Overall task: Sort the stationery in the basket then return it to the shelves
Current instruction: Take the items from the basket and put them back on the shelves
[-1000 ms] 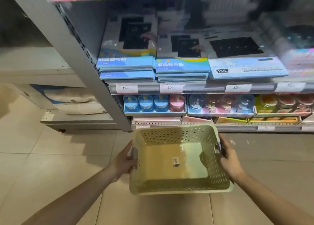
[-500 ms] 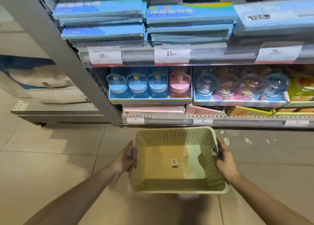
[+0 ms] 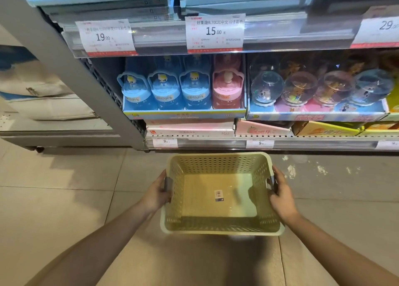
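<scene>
Gripping basket [image 3: 220, 162], fingers [image 3: 272, 181] seemingly hidden

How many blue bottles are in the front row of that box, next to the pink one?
3: left, middle, and right, side by side, with the pink bottle at the row's right end. More blue ones stand behind, partly hidden.

A pale yellow-green perforated basket [image 3: 220, 227] is showing a white barcode sticker [image 3: 219, 195]. Three blue bottles [image 3: 166, 91] are sitting beside one pink bottle [image 3: 227, 91]; beige floor tiles [image 3: 64, 188] are lying below.
</scene>
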Tool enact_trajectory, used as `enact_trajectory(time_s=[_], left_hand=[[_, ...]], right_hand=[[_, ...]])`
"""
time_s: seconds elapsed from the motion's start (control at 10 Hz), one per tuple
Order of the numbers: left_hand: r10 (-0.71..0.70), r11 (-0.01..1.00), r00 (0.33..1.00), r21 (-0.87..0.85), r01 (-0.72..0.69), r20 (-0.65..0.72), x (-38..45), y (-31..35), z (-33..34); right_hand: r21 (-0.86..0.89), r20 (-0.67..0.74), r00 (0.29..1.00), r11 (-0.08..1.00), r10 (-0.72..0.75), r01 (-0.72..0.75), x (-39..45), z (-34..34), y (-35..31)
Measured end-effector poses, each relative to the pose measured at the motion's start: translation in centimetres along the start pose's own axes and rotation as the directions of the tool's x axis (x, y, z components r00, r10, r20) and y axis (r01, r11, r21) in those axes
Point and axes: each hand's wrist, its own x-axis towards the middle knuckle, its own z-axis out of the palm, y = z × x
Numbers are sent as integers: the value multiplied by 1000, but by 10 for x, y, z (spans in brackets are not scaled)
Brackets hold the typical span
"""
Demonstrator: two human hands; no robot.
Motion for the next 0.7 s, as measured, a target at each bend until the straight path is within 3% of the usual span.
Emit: enact_trajectory(time_s=[0.3,0.5,0.7], left_hand=[[-74,996,996,48,76,-57,-3,1,4],[-144,977,984,140,158,-107,-10,16,2],[12,942,977,330,60,-213,-43,47,-2]], right_hand=[[4,-2,1000,1000,14,-14,3,1,9],[-143,30,998,989,48,-43,4,-7,4],[-241,-93,992,968,-89,64,-23,-20,-34]])
